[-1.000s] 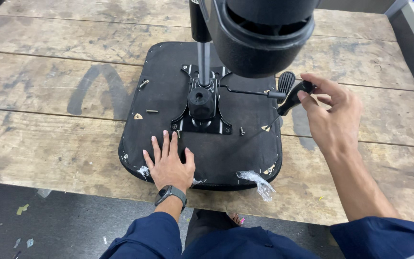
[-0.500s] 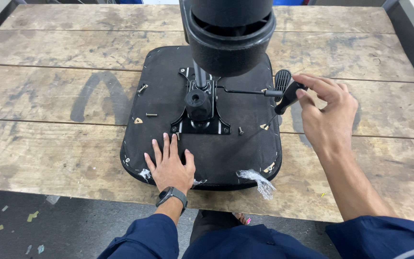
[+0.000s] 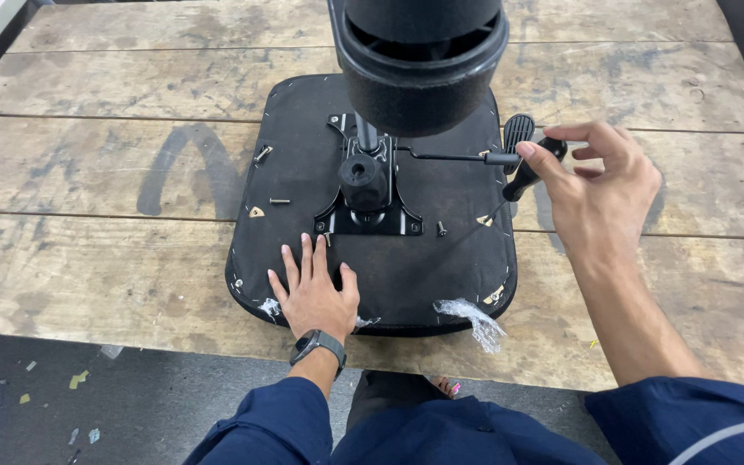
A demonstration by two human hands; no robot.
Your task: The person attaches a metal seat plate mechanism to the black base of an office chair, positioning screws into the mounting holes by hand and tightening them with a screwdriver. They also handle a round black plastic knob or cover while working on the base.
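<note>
The table (image 3: 114, 258) is rough, worn wood planks with dark stains. The seat (image 3: 449, 258) on it is covered in matt black cloth, torn at spots. Its bracket (image 3: 370, 215) is black painted metal with a slight sheen. The lever (image 3: 449, 156) is a thin dark metal rod ending in a ribbed black plastic handle (image 3: 518, 129). The cylinder (image 3: 424, 60) above looks matt black plastic. The wrap (image 3: 471, 319) is clear, crinkled plastic film. The sleeves (image 3: 277, 422) are blue cloth.

A worn wooden desk (image 3: 88, 258) with a grey paint mark (image 3: 187, 172); paper scraps (image 3: 75, 381) dot the dark floor (image 3: 131, 413)
</note>
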